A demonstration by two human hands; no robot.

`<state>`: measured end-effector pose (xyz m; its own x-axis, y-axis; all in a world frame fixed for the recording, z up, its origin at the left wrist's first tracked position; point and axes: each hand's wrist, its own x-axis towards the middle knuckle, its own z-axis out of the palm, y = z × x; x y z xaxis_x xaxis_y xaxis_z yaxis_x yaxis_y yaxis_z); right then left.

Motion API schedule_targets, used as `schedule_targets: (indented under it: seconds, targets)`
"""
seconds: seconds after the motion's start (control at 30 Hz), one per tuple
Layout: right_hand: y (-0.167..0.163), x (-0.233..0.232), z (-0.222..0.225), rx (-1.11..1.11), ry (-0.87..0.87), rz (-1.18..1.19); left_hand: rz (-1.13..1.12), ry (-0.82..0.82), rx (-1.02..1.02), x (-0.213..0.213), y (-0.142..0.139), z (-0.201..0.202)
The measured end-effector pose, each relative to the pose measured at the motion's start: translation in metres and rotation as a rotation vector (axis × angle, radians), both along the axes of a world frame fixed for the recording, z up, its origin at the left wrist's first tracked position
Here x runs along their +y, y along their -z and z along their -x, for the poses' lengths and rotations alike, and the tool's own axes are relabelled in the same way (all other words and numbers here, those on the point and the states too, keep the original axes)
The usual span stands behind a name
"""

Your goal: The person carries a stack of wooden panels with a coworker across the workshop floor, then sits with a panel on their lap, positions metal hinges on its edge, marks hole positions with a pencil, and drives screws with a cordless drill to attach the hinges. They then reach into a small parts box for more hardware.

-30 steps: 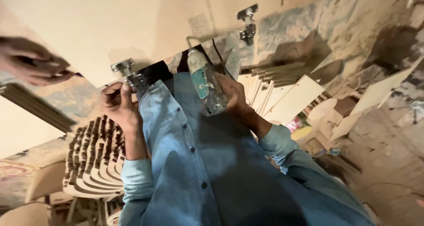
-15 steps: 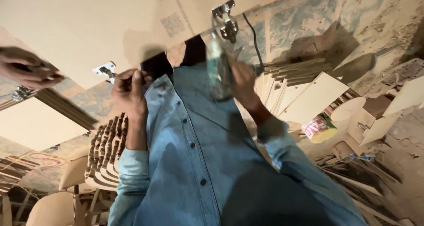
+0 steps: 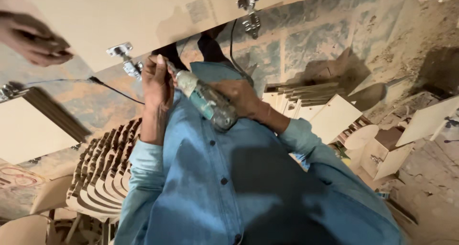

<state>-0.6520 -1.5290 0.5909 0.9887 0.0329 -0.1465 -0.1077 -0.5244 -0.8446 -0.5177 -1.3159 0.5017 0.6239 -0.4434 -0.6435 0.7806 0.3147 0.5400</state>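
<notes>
My right hand (image 3: 241, 99) grips the body of a grey and teal power drill (image 3: 208, 101), which points up and left. My left hand (image 3: 155, 82) is curled around the drill's front end, just right of a metal cabinet hinge (image 3: 125, 58). That hinge sits on the edge of a pale wooden panel (image 3: 119, 15). A second hinge (image 3: 249, 8) is fixed further right on the same panel. My blue denim shirt (image 3: 215, 187) fills the lower middle of the view.
Another person's hand (image 3: 33, 39) hovers at the upper left over the panel. A black cable (image 3: 114, 89) runs across the dusty floor. Stacked curved wooden pieces (image 3: 100, 178) lie at the lower left. Flat boards (image 3: 330, 116) and a small wooden box (image 3: 382, 151) lie on the right.
The drill has swung from nearly upright to pointing left toward the hinge. My left hand has closed on its front end. The other person's hand stays at the upper left.
</notes>
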Motion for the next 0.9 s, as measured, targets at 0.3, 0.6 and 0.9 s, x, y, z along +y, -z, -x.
schedule_targets:
  seconds: [0.3, 0.6, 0.9]
  targets:
    - [-0.022, 0.028, -0.043, 0.117, -0.133, -0.03, 0.079, -0.131, 0.136, 0.043, 0.015, -0.014]
    - [-0.044, 0.082, -0.097, 0.129, -0.218, 0.1, 0.103, -0.058, 0.311, 0.085, 0.037, -0.04]
    - [-0.031, 0.136, -0.129, 0.21, -0.11, 0.105, 0.045, -0.262, 0.419, 0.091, 0.051, -0.046]
